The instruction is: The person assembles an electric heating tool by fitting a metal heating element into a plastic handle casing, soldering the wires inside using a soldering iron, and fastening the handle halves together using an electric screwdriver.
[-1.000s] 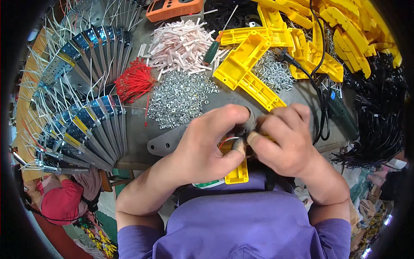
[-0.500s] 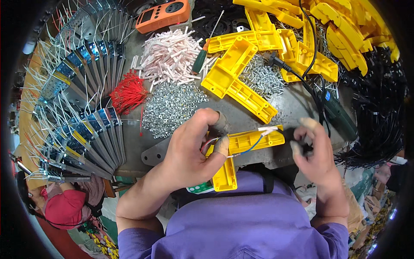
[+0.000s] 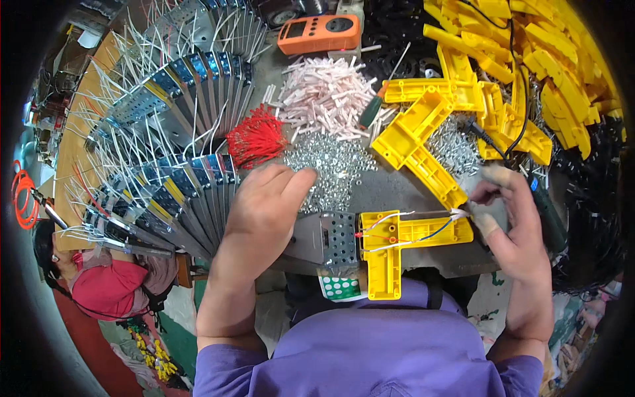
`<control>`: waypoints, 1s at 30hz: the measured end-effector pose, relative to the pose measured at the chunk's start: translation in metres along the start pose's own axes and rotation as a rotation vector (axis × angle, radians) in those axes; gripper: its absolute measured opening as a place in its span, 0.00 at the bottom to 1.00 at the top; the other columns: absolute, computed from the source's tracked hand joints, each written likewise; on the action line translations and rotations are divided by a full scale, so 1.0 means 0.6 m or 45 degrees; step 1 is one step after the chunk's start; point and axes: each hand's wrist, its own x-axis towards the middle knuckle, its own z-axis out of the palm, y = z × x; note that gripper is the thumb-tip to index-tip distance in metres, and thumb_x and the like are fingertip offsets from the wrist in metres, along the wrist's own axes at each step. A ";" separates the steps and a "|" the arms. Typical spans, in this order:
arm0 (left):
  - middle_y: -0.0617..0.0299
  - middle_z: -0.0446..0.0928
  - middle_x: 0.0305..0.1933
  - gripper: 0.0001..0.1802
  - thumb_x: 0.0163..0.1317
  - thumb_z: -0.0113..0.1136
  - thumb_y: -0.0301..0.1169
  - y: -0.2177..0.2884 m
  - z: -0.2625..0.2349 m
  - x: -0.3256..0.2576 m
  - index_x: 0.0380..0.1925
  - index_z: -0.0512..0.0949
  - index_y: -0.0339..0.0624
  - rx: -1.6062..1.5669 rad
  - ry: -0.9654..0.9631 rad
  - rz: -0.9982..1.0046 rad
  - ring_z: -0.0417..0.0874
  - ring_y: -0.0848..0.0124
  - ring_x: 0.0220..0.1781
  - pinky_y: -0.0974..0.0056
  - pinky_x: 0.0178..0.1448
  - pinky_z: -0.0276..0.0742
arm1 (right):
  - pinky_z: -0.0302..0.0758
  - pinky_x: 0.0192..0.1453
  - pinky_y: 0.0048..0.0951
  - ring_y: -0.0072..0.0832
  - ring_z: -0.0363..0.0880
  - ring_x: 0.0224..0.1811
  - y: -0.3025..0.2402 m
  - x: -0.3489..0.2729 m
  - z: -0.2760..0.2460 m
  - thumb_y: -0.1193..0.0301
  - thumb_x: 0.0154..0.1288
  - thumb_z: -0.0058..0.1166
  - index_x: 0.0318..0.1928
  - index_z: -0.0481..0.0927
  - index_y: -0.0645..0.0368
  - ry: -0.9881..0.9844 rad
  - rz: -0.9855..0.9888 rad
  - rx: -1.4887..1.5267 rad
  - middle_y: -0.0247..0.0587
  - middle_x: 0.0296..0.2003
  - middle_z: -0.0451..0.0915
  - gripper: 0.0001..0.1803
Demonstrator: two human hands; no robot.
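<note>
A yellow plastic T-shaped housing half lies at the table's front edge. White, red and blue wires cross its hollow side. A white sleeve sits at their right end. A perforated metal plate with a flat grey blade meets the housing's left side. My left hand is over the table between the red wire bundle and the silvery nuts. Its thumb stands apart, and some fingertips are hidden. My right hand, thumb and forefinger apart, is just right of the sleeve.
Fanned metal plates with white wires fill the left. Behind are pale sleeves, an orange meter and a green-handled screwdriver. More yellow housings, screws and black cords lie right. A person in red is at left.
My left hand has left the wires at the housing and moved left toward the nuts and red bundle. The perforated plate has come into sight. The whole view has shifted.
</note>
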 end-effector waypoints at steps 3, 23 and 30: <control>0.52 0.75 0.34 0.12 0.47 0.59 0.16 -0.011 0.002 0.000 0.34 0.73 0.37 -0.012 0.088 0.059 0.77 0.54 0.39 0.54 0.46 0.73 | 0.69 0.55 0.26 0.25 0.73 0.48 -0.002 0.063 0.017 0.81 0.61 0.52 0.58 0.66 0.64 -0.097 0.017 0.307 0.40 0.44 0.73 0.24; 0.51 0.76 0.36 0.16 0.46 0.59 0.13 -0.006 0.007 -0.031 0.36 0.72 0.37 -0.086 0.392 0.070 0.78 0.53 0.36 0.55 0.47 0.74 | 0.78 0.47 0.36 0.33 0.79 0.42 0.018 0.365 0.025 0.50 0.72 0.43 0.51 0.70 0.57 0.553 0.090 1.095 0.46 0.52 0.71 0.23; 0.57 0.77 0.33 0.10 0.43 0.64 0.18 0.020 0.007 -0.036 0.27 0.76 0.38 -0.078 0.503 0.198 0.78 0.58 0.31 0.58 0.37 0.73 | 0.59 0.29 0.17 0.14 0.64 0.27 -0.009 0.192 -0.015 0.75 0.65 0.55 0.46 0.74 0.64 0.926 -0.595 0.256 0.30 0.27 0.70 0.11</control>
